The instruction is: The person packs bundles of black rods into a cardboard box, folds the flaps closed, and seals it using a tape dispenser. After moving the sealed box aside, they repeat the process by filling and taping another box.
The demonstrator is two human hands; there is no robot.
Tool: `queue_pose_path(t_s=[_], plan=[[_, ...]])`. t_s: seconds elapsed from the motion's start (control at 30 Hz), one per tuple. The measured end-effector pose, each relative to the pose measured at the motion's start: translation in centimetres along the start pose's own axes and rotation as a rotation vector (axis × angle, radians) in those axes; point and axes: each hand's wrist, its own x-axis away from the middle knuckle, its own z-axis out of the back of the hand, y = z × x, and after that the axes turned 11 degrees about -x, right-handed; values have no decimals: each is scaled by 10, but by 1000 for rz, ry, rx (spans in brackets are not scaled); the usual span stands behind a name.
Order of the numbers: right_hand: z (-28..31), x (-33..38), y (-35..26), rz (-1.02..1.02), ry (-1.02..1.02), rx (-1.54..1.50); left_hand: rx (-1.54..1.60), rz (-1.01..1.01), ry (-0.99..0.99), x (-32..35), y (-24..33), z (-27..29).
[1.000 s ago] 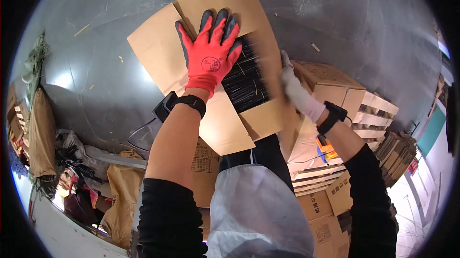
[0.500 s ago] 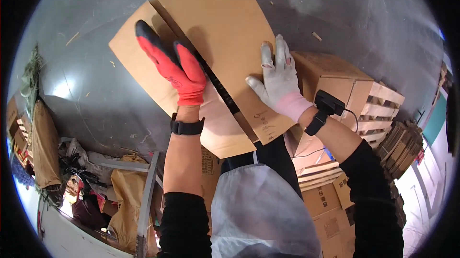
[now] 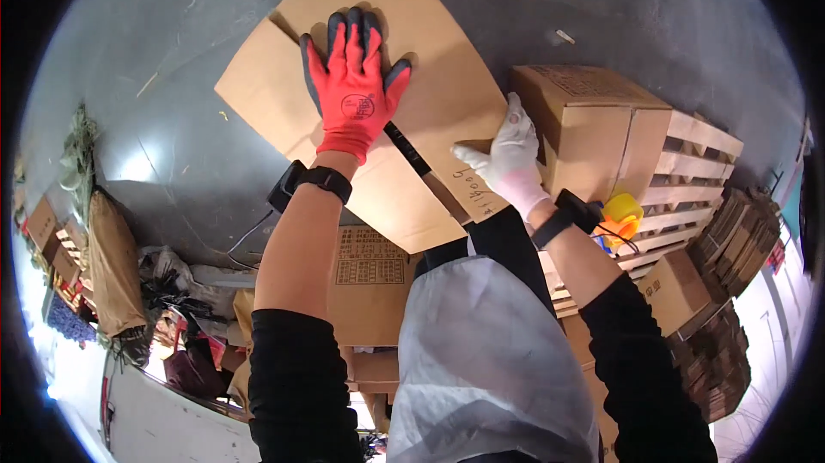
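Your red-gloved left hand [image 3: 354, 89] lies flat, with spread fingers, over the top flaps [image 3: 430, 59] of a cardboard carton. Your white-gloved right hand [image 3: 510, 153] is at the right flap's edge, fingers extended. Between these flaps you can see black contents [image 3: 406, 147] through a narrow gap. To the right stands a closed carton [image 3: 593, 141], near a slatted wooden pallet [image 3: 673, 215].

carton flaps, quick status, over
Left hand spread across carton flaps; right hand at their right edge. Narrow gap showing between them. Another carton close on the right.
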Motion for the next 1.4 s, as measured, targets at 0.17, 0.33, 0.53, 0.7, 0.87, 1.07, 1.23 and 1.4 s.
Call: queue_pose_path(t_s=[0.17,0.33,0.53,0.7,0.87,1.07,1.23,1.4], plan=[[-7,4,-21,-101,18,159,-9,-135,-44,-3,-6,-4],[-2,8,-18,-64,-40,201,-23,-105,-147,-3,-4,4],[-2,9,-19,-62,-23,95,-30,-107,-205,-4,-8,5],[3,11,-12,-44,10,35,-128,-243,-371,-4,-14,12],[3,7,-11,-75,20,7,55,-1029,-455,-43,-43,23],[13,11,-17,-117,-9,43,187,-1191,-520,-52,-45,25],[8,26,-20,-196,38,203,168,-1194,-432,-41,-37,19],[-44,67,-35,-197,186,114,103,-1228,-390,-44,-66,16]])
